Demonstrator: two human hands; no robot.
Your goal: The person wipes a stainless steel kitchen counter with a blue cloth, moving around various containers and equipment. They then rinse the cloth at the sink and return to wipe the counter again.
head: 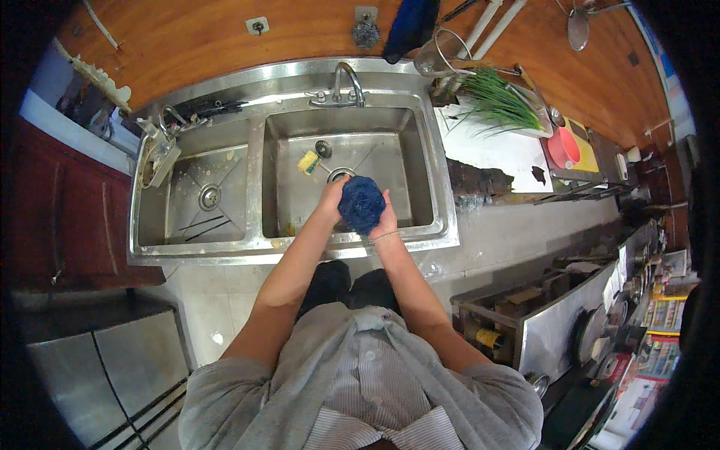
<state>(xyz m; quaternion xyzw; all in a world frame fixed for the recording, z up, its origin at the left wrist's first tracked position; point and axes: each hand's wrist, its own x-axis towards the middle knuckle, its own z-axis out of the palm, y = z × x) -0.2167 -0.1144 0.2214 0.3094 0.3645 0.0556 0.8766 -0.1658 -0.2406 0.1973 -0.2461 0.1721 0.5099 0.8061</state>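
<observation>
Between my two hands is a dark blue crumpled cloth (pixel 362 205), balled up over the front part of the right basin. My left hand (pixel 333 198) grips its left side, and my right hand (pixel 386 218) holds it from the right and below. Parts of the fingers are hidden by the cloth. Beneath them lies the stainless steel double sink (pixel 256 185). A yellow and green sponge (pixel 308 162) and a black sink strainer (pixel 323 149) rest on the basin floor, near the drain (pixel 341 174), which is partly covered by my hands.
A chrome faucet (pixel 349 84) rises behind the right basin. Two dark chopsticks (pixel 207 229) lie in the left basin, beside its drain (pixel 210 197). To the right, green stalks (pixel 500 104) and a pink bowl (pixel 563 148) stand on a counter (pixel 478 149). A steel worktable (pixel 557 315) is behind on the right.
</observation>
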